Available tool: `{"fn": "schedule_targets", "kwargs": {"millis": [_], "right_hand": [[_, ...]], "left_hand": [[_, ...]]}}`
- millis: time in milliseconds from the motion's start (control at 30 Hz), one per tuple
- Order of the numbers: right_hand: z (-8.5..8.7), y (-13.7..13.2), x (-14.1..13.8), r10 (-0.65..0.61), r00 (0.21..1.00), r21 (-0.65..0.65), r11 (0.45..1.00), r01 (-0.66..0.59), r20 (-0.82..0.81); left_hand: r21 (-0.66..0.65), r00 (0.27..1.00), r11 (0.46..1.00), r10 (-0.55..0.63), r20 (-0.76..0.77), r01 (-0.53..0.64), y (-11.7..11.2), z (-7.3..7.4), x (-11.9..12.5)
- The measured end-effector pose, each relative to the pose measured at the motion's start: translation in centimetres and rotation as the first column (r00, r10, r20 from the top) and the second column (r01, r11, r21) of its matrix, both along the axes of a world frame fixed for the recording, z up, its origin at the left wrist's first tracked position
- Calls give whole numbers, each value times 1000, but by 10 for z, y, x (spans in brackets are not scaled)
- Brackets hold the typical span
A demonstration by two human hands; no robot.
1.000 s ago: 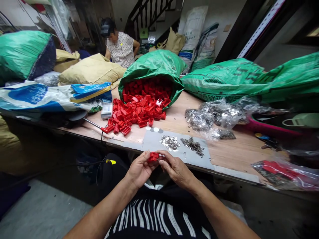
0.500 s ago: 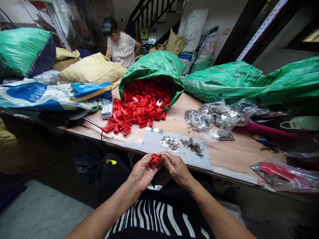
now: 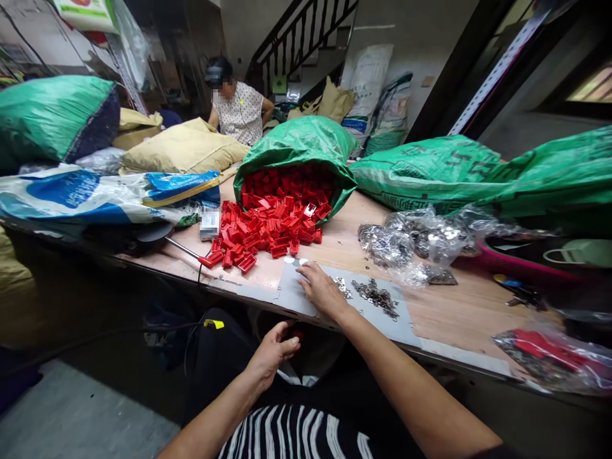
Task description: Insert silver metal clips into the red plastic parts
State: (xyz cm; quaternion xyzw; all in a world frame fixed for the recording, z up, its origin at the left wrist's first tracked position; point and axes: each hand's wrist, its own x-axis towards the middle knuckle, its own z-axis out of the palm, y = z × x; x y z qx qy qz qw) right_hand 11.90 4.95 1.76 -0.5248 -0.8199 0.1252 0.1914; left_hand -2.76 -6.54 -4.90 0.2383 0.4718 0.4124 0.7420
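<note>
My right hand (image 3: 323, 292) reaches over the grey sheet (image 3: 287, 290) at the table's front edge. Its fingers are extended and apart, with the tips close to a few pale discs (image 3: 289, 260). Partly covered by this hand is a small pile of shiny metal pieces (image 3: 342, 287); a darker pile of metal pieces (image 3: 375, 296) lies to its right. Below the table edge, over my lap, my left hand (image 3: 272, 352) has thumb and fingers apart. Just beyond its fingertips shows a blurred, shaded red piece (image 3: 297, 333), seemingly loose from the hand.
Red plastic parts (image 3: 268, 223) spill from a green sack (image 3: 306, 137) mid-table. Clear bags of metal pieces (image 3: 396, 245) and a pink bin (image 3: 521, 264) stand right. A blue-white sack (image 3: 86, 194) lies left. A person (image 3: 239, 108) sits across the table.
Both hands were together on a red plastic part. They have separated: the left has lowered and opened, and the right has moved forward onto the grey sheet. The view has tilted slightly.
</note>
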Motion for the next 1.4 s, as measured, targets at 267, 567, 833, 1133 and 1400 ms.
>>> {"fn": "schedule_targets", "kwargs": {"millis": [267,567,833,1133,1400], "right_hand": [[-5,54,-22,-25,990,-34,999,30,136],[17,11,-15,62,998,-52,997,-63,-32],[32,-92,0,106,725,-298,864,-406,-680],[20,-95,79,-287,934,-143,955,261,-211],[4,-76,136,-524,826,73,851,521,207]], "left_hand": [[55,993,998,9,-122,-3,1,1,-6],[473,949,874,235,-212,-111,4,23,-5],[785,682,581,485,-547,216,19,26,-12],[502,921,862,140,-363,67,7,36,4],[333,989,941,99,-115,-55,3,44,14]]}}
